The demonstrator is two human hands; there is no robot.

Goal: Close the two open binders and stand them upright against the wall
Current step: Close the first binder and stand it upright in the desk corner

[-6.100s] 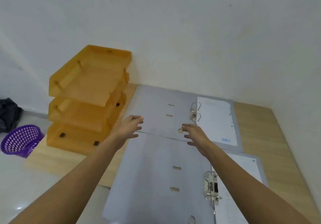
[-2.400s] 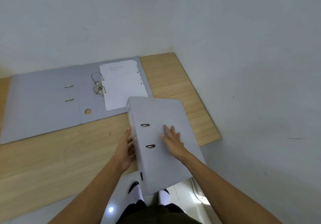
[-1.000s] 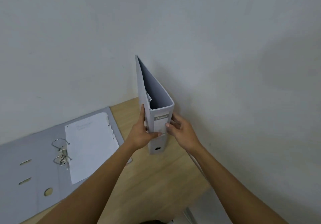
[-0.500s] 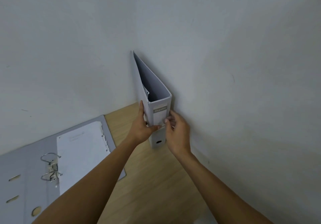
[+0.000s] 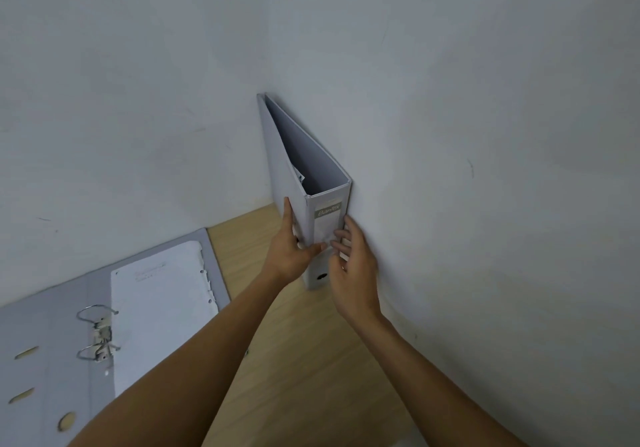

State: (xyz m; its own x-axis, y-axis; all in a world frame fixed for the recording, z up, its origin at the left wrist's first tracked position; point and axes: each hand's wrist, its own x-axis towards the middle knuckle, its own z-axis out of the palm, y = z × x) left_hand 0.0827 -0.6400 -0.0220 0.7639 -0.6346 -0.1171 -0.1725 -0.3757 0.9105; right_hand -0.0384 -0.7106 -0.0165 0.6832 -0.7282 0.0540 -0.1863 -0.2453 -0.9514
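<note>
Left hand (image 5: pixel 289 250): at centre frame, clamped on the closed binder (image 5: pixel 304 169), fingers flat up its left cover, thumb wrapped across the lower spine.

Right hand (image 5: pixel 353 266): just right of the spine, fingers spread and loose; fingertips touch or nearly touch the spine's right edge, no firm clasp. Whether contact is complete cannot be told.

Closed binder: grey, upright on the wooden tabletop (image 5: pixel 311 360), labelled spine facing the camera, right cover flat against the right-hand wall (image 5: pixel 485 169), far end in the corner of the room. Covers gape at the top; a paper edge shows inside.

Change: half a second ago the right hand pressed flat on the spine; it has since opened and drawn slightly off, and the binder sits tighter to the wall than a second ago. Judgement: the first binder is placed and the hands are letting go; half the task is done.

Open binder (image 5: pixel 69 342): lower left of frame, lying flat, rings (image 5: pixel 95 332) open, a sheet of paper (image 5: pixel 162 308) on its right half. Not yet closed or stood.

Obstructions: none seen between the open binder and the wall. Space left of the standing binder looks free for the second. Possible risk: the gaping covers may let the first one lean or tip once released.
</note>
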